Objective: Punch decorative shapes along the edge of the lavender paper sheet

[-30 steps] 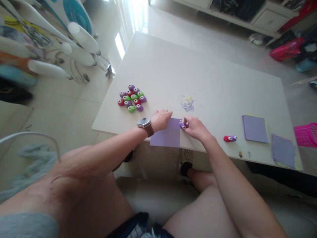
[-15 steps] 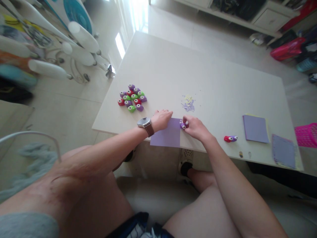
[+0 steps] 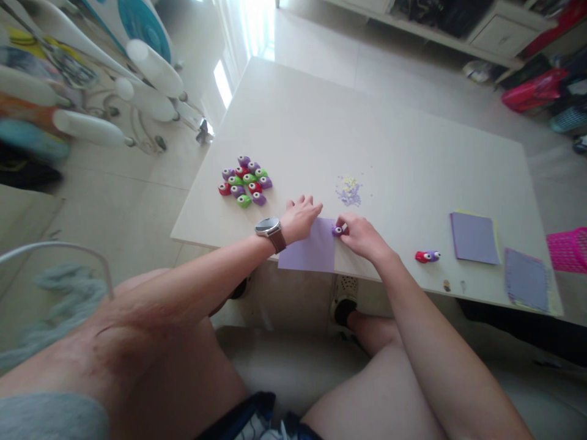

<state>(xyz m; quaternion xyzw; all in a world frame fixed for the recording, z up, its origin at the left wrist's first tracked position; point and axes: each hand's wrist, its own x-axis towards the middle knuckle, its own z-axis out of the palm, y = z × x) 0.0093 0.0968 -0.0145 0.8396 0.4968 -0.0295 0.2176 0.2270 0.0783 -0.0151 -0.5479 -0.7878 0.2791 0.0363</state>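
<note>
Purple punch (image 3: 338,230) is pinched by the right hand (image 3: 362,235) at the purple sheet (image 3: 308,252); left hand (image 3: 300,218) rests flat, fingers spread, so the sheet could get skewed.

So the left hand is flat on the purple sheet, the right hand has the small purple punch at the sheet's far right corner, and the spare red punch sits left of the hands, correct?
Not quite. The head view shows the spare red punch to the right of the hands, near the table's front edge. The rest stands: left hand on the purple sheet, right hand on the small purple punch.
</note>
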